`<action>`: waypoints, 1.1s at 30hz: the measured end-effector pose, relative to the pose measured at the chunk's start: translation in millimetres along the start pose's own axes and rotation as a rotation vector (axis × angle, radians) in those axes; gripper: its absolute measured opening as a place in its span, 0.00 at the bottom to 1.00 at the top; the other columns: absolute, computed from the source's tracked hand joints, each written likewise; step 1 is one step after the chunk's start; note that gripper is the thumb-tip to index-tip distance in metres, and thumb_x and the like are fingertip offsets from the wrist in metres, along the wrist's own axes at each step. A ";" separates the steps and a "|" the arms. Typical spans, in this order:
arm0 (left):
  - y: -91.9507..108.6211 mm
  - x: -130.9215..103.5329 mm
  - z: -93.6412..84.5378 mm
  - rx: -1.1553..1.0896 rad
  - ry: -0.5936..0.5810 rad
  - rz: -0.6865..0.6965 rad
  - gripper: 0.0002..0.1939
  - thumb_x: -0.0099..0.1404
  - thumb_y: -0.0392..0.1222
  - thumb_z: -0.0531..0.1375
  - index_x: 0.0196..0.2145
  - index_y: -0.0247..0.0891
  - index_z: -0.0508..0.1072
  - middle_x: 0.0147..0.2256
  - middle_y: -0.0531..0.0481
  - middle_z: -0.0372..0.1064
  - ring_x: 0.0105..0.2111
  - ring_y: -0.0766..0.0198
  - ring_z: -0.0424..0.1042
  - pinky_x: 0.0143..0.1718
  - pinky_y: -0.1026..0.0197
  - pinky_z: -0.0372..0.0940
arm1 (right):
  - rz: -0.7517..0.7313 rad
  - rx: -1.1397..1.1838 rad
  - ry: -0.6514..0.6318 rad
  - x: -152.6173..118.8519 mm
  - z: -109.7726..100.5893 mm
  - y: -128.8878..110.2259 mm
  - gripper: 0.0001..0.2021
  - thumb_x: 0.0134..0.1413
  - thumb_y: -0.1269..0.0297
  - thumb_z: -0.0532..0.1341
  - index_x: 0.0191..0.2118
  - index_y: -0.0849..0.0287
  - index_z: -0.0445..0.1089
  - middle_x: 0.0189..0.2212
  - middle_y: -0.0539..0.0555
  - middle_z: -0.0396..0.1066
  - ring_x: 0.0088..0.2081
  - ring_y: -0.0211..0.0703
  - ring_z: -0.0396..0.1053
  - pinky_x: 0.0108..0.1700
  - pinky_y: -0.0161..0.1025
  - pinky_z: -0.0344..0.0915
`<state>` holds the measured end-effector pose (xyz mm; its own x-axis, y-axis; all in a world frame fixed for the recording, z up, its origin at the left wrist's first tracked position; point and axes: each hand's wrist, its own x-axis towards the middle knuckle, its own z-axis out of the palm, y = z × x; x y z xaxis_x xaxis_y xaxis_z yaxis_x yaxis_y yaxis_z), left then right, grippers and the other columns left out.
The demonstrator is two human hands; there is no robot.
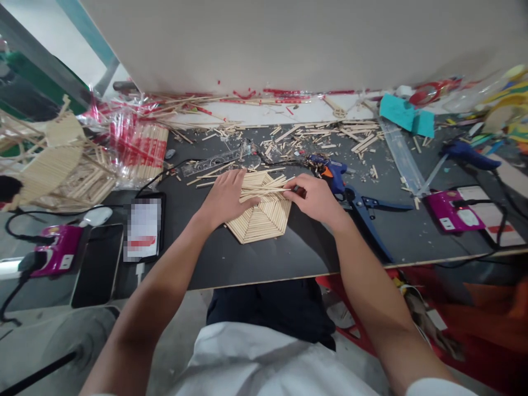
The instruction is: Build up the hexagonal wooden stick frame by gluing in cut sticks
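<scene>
A flat hexagonal panel [264, 220] made of glued wooden sticks lies on the dark table [247, 264] near its front edge. My left hand [226, 197] rests flat on the panel's upper left part, fingers spread over loose sticks [264, 187] laid across it. My right hand [315, 198] sits at the panel's right edge, its fingers pinched on the ends of those sticks and on a small dark red object [300, 191] I cannot identify.
A blue glue gun [332, 170] and blue-handled cutters [367, 212] lie right of my hand. Two phones [142, 228] sit left, with pink devices [451, 212] at both sides. Stick offcuts [322, 137], packs of sticks [136, 143] and a stick model [53, 165] crowd the back and left.
</scene>
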<state>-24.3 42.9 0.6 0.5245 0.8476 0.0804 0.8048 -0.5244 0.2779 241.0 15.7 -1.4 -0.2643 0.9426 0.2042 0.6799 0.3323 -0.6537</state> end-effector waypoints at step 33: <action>-20.8 2.8 3.9 0.149 0.128 0.035 0.21 0.76 0.48 0.54 0.57 0.30 0.74 0.53 0.35 0.71 0.55 0.45 0.67 0.59 0.45 0.63 | -0.027 -0.162 0.107 22.9 13.4 0.7 0.16 0.65 0.70 0.54 0.53 0.61 0.75 0.52 0.65 0.72 0.49 0.53 0.73 0.56 0.52 0.69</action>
<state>-38.5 55.9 -8.7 0.5211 0.8269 0.2112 0.8239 -0.5520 0.1283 226.2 37.1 -6.9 -0.2154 0.9287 0.3018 0.7773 0.3501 -0.5228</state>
